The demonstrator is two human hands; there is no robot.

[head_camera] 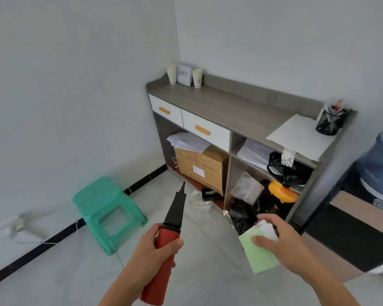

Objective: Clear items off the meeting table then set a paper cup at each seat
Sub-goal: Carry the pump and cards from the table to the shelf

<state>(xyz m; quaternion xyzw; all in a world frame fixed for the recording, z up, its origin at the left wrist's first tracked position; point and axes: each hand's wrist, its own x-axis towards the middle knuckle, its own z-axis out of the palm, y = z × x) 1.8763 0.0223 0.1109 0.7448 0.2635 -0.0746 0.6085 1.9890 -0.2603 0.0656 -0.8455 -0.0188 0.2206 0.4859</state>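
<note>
My left hand (152, 246) grips a red hand pump (161, 259) with a black cone nozzle that points up toward the sideboard. My right hand (281, 237) holds a light green pad (260, 255) with white slips clipped on top. Both hands are low in the frame, in front of a grey sideboard (226, 104). Two stacks of white paper cups, one (171, 74) and another (197, 78), stand at the sideboard's far left end, either side of a small white sign (184, 75).
A white sheet (301, 138) and a black mesh pen holder (331, 122) sit at the sideboard's right end. Open shelves hold papers, a cardboard box (201, 166), black bags and an orange item (282, 192). A green plastic stool (107, 208) stands on the tiled floor at left.
</note>
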